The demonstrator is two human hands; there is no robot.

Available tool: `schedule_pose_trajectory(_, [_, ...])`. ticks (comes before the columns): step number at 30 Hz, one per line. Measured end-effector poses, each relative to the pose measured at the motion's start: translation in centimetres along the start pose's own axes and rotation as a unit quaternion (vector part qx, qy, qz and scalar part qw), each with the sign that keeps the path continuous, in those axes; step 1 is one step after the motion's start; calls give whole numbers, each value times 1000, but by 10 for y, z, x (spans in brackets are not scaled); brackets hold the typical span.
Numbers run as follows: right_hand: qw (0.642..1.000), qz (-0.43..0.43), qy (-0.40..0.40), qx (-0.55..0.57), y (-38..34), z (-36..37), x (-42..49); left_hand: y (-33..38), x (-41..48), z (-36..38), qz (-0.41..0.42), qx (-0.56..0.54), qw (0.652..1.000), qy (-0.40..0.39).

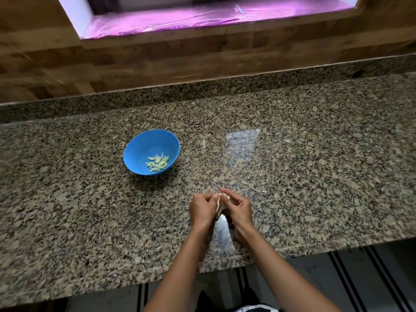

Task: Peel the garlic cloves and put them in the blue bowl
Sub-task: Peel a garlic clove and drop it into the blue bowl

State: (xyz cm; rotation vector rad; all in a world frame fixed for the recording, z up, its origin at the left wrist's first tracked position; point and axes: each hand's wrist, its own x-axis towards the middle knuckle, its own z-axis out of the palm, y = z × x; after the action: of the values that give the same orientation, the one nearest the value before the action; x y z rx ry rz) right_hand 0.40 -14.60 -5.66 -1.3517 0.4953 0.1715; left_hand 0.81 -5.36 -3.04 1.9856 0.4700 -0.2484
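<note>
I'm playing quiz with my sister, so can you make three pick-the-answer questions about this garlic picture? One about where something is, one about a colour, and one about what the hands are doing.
1. Where are the peeled cloves?
A. In the bowl
B. On the floor
C. On the window ledge

2. What colour is the bowl?
A. Red
B. Blue
C. Yellow

3. What are the hands doing?
A. Resting flat on the counter
B. Lifting the bowl
C. Holding a piece of garlic between them

Answers:
1. A, the pale peeled cloves lie in a heap inside the bowl.
2. B, the bowl on the granite counter is plainly blue.
3. C, the left hand and right hand meet around a piece of garlic with papery white skin, right of the bowl and nearer the counter's front edge.
</note>
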Motion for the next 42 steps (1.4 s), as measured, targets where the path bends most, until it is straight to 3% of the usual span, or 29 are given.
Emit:
schedule_pose_trajectory(1, [999,29,-8,37,0,-2,1,2,3,-5,-54,-104,992,-55])
schedule_pose_trajectory(4, [994,73,-35,76,-5,-10,4,4,5,-28,-185,-363,900,-154])
schedule_pose_trajectory(6, [1000,8,-14,-27,-13,-18,5,-2,12,-38,-218,-445,853,-162])
schedule_pose_trajectory(7, [992,-44,5,-117,-16,-23,7,-5,15,-41,-221,-450,850,-163])
schedule_pose_trajectory(9, [941,-143,41,-304,-25,-37,12,-12,19,-41,-189,-366,899,-148])
schedule_pose_trajectory(11, [879,-197,59,-430,-32,-50,19,-15,22,-38,-105,-186,970,-114])
schedule_pose_trajectory(12, [855,-204,59,-472,-35,-54,22,-15,23,-37,-53,-99,989,-94])
schedule_pose_trajectory(15, [814,-211,40,-540,-32,-62,30,-9,21,-34,59,97,992,-54])
schedule_pose_trajectory(19, [739,-238,77,-626,-20,-63,28,-12,19,-37,39,81,994,-64])
schedule_pose_trajectory(21, [746,-298,70,-592,-16,-51,17,-14,22,-41,21,66,995,-65])
schedule_pose_trajectory(23, [745,-339,-13,-575,-9,-34,5,-11,28,-46,15,64,994,-82])
schedule_pose_trajectory(25, [730,-307,-113,-600,-1,-19,-1,-6,33,-50,2,54,991,-120])
schedule_pose_trajectory(27, [698,-266,-155,-646,10,-15,3,-2,36,-53,-39,21,985,-168])
schedule_pose_trajectory(30, [667,-245,-158,-686,22,-15,10,3,38,-54,-91,-8,975,-201])
schedule_pose_trajectory(36, [662,-251,-154,-689,25,-16,9,9,42,-44,-99,58,977,-178])
schedule_pose_trajectory(40, [668,-251,-158,-683,28,-17,8,5,43,-36,-11,232,963,-138])
schedule_pose_trajectory(42, [673,-257,-154,-677,29,-17,9,5,44,-33,-15,233,962,-143])
